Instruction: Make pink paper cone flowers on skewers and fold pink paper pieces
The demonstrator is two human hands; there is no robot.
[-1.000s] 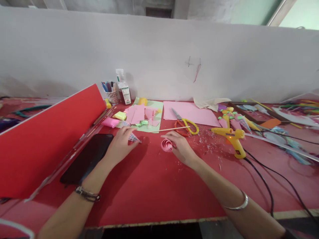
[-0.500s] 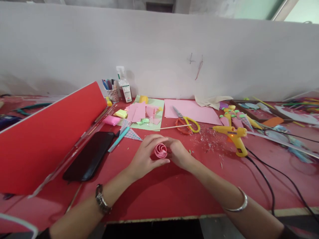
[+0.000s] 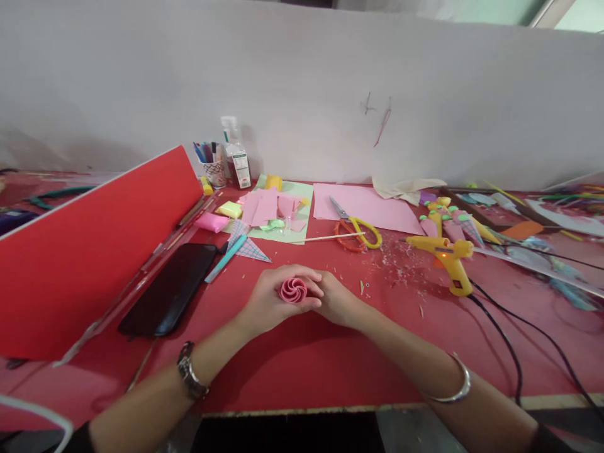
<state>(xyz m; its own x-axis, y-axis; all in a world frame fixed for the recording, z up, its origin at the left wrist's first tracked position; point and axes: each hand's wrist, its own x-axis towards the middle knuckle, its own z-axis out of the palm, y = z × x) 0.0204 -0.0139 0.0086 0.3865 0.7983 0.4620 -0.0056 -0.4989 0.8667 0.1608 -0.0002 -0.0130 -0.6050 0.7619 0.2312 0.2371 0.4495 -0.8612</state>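
Observation:
A pink paper roll, its end showing a swirl of curved layers, is upright between my hands over the table. My left hand is closed around it, thumb below and fingers above. Curled in from the right, my right hand presses close to the roll and meets the left fingertips; its own fingertips are mostly hidden. Beyond the hands lie scissors with one yellow and one red handle, and a thin wooden stick touches them.
A yellow glue gun with a lit orange light and black cord lies right, near small paper cones. Pink sheets are at the back. A black phone, blue cutter and slanted red board are left.
The paper roll has shifted slightly left and deeper into my left hand, its swirl looking tighter and turned. My right fingers have moved off its visible rim. The view has tilted slightly.

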